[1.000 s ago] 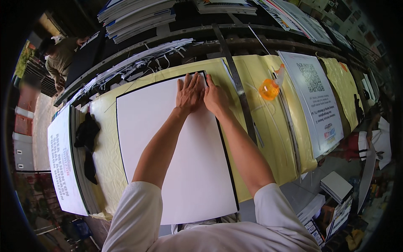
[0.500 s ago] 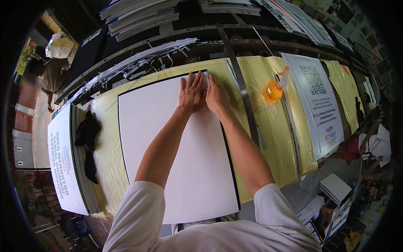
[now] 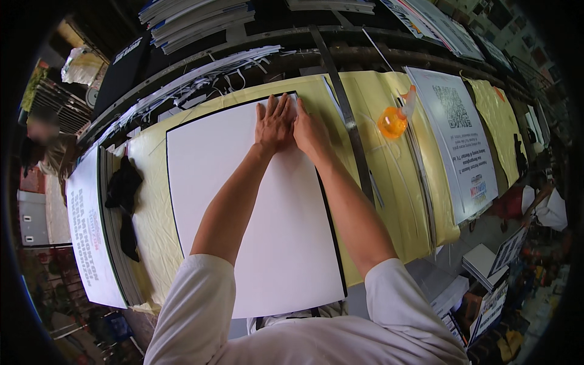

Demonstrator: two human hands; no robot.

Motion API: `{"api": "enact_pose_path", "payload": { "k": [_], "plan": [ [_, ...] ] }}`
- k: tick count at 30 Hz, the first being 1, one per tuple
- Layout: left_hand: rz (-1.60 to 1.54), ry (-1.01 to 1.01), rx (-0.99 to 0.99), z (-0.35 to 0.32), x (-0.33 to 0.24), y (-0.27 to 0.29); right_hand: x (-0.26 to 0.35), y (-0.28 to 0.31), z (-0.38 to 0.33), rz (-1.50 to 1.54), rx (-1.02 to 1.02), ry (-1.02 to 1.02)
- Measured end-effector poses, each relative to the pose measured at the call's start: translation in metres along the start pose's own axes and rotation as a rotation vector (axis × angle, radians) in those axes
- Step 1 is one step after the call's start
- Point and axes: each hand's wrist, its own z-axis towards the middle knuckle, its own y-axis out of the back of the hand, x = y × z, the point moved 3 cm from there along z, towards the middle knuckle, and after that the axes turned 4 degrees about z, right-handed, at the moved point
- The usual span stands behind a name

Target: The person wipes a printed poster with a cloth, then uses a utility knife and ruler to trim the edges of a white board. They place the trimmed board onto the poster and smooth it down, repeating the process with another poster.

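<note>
A large white sheet [image 3: 261,243] lies over a black-edged board [image 3: 333,237] on the table in front of me. Near its far edge my left hand [image 3: 275,126] rests flat on the sheet, fingers spread and pointing away from me. Close beside it, at the far right corner, is my right hand [image 3: 310,131], turned on its side. Its fingers are drawn together and partly hidden, so whatever they grip does not show.
Yellow plastic sheeting [image 3: 383,176] covers the table. A flat metal bar [image 3: 345,115] crosses it, right of the board. Farther right are an orange bottle [image 3: 392,123] and a printed panel [image 3: 456,146]. Black cloth [image 3: 124,188] lies left, scrap strips [image 3: 201,76] beyond. A person [image 3: 52,149] is at far left.
My hands stay almost in place at the sheet's far edge. The whole scene shifts slightly upward in view. The person at far left has moved closer to the table's left end.
</note>
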Motion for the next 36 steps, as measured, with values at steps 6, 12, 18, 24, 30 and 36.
{"api": "enact_pose_path", "payload": {
  "k": [6,12,18,24,30,36],
  "plan": [
    [0.016,0.015,-0.033,0.000,0.004,-0.011,-0.004,0.014,-0.051,0.049,0.119,-0.060],
    [0.075,-0.002,-0.110,0.003,0.007,-0.022,-0.024,0.037,-0.229,-0.148,0.093,-0.010],
    [0.099,0.014,-0.090,0.004,0.006,-0.021,-0.016,0.092,-0.434,-0.097,0.189,-0.140],
    [0.065,0.036,-0.003,0.010,0.009,-0.022,-0.014,0.103,-0.494,-0.059,0.188,-0.191],
    [0.106,0.066,0.042,0.029,0.038,-0.024,-0.006,0.098,-0.467,-0.135,0.154,-0.134],
    [0.143,0.074,-0.171,0.028,0.033,0.004,0.001,0.099,-0.453,-0.206,0.217,-0.173]
  ]
}}
